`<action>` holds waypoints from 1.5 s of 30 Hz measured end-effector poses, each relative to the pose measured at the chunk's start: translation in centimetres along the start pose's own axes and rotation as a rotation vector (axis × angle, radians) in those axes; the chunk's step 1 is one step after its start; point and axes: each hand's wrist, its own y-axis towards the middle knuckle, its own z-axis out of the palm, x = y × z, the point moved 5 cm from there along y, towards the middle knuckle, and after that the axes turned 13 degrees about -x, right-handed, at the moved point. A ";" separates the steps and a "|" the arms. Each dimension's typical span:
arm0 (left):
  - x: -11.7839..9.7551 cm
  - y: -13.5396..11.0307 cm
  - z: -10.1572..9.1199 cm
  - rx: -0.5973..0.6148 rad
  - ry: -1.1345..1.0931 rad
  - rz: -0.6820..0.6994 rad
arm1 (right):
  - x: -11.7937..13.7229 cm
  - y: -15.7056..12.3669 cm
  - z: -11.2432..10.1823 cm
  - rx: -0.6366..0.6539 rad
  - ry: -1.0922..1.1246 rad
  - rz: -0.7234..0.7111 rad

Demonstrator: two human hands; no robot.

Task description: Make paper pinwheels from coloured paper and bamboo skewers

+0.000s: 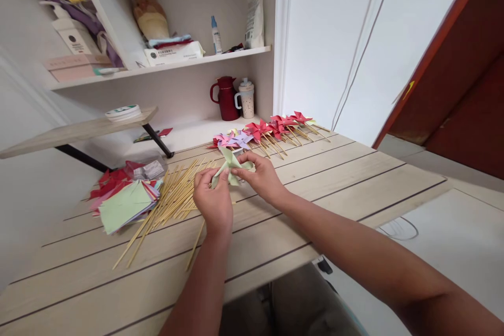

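A pale green paper pinwheel (227,156) is held above the table between both of my hands. My left hand (213,194) pinches its near left side, thumb against the paper. From the right, my right hand (258,174) grips its middle and right edge with thumb and forefinger. Whether a pin or stick is at its centre, I cannot tell, since fingers cover it. Just left of my hands lies a loose pile of thin wooden sticks (173,200). Beside that pile is a stack of cut paper squares (125,205), light green on top, with red and pink pieces behind.
Pinwheels on sticks, red ones (258,130) and a lilac one (241,139), lie along the table's back edge. A dark red jug (227,98) and a lidded cup (247,98) stand behind. At left, a small raised shelf (86,128) carries a white round container (123,113).
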 end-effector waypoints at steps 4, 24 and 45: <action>2.4 0.6 0.0 -0.026 -0.032 -0.210 | -1.2 0.4 0.1 0.030 0.024 0.062; 3.0 0.2 -0.2 -0.043 -0.239 -0.616 | -2.8 0.7 -0.6 0.088 0.252 0.302; 2.0 -0.9 0.8 0.153 -0.118 -0.448 | -2.4 0.2 0.1 0.158 0.207 0.310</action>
